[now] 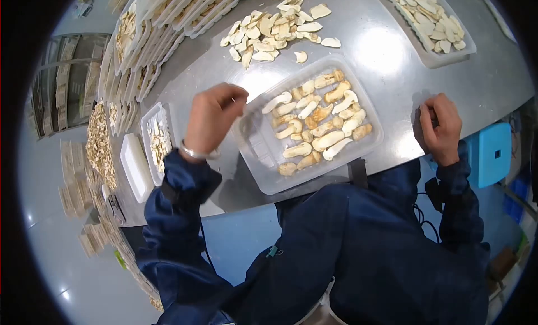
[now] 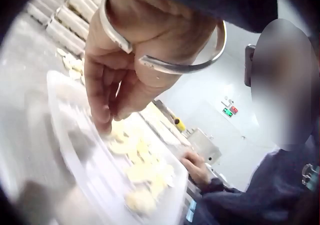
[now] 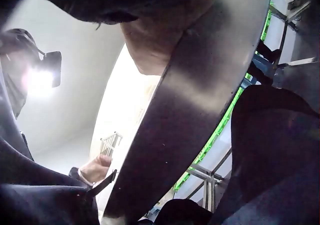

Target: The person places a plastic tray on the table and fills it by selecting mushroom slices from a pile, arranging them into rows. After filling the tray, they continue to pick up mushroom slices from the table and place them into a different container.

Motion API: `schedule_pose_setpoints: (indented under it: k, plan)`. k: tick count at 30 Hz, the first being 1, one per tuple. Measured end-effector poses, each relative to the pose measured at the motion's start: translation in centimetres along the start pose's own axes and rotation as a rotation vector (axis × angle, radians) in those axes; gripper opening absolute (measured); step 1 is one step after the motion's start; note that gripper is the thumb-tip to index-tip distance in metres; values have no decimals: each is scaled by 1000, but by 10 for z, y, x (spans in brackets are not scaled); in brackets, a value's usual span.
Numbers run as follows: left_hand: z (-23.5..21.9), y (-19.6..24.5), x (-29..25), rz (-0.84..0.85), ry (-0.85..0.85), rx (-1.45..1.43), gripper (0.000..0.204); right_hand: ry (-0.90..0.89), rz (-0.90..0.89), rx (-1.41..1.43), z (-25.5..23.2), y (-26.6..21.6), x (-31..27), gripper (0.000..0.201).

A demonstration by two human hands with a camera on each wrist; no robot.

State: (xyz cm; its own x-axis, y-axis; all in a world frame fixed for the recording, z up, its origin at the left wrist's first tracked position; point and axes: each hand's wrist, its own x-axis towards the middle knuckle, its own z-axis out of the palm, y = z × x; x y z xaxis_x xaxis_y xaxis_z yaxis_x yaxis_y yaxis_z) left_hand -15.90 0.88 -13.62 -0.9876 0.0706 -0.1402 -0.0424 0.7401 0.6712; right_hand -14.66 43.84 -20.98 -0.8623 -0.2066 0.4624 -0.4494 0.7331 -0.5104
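A translucent tray (image 1: 255, 171) holds rows of mushroom slices (image 1: 328, 140), with a bare strip along its left side. Over the tray's left edge is my left hand (image 1: 216, 114), a silver bangle at its wrist; in the left wrist view the fingers of this hand (image 2: 117, 80) bend down above the tray (image 2: 75, 160), thumb near the fingertips, and no slice shows between them. Right of the tray, my right hand (image 1: 441, 126) rests loosely curled at the table's edge, holding nothing visible. The right wrist view shows only part of the right hand (image 3: 150, 45).
Loose slices (image 1: 269, 36) lie piled behind the tray. Another filled tray (image 1: 434, 58) stands at the back right, stacked trays (image 1: 162, 50) at the back left. A white container (image 1: 136, 168) and a small tray of pieces (image 1: 157, 143) are at the left. A blue bin (image 1: 493, 157) stands beyond the right edge.
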Motion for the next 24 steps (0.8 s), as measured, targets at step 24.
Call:
schedule_pose_setpoints:
  k: [24]
  plan:
    - [5, -46, 101, 93, 98, 372, 29, -9, -5, -11, -1, 0, 0, 9]
